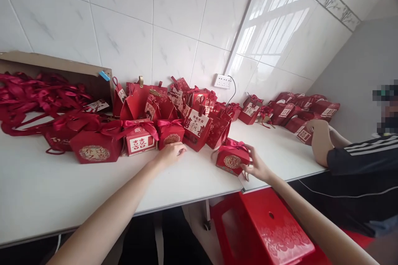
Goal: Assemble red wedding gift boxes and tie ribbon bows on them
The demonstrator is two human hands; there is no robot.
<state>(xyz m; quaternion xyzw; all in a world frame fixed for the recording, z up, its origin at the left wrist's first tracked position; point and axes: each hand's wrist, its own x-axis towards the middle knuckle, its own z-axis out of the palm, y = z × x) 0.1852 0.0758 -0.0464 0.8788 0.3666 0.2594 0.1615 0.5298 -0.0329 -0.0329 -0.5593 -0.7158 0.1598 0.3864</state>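
My right hand [256, 166] grips the right side of a red gift box [231, 158] with a gold round emblem and a ribbon bow, near the table's front edge. My left hand [172, 153] rests with curled fingers in front of another red bow-tied box [170, 132]; whether it holds anything is too small to tell. To its left stand a box with a white double-happiness panel [140, 141] and a larger red box [96, 147]. Between my hands, a red box with a cartoon couple label [196, 129] stands tilted.
A cardboard box [56, 63] full of red ribbons is at the left. More red boxes line the tiled wall, near a power socket [222, 81]. A person in a dark striped sleeve [360, 157] is at the right. Below sits a red stool [273, 223].
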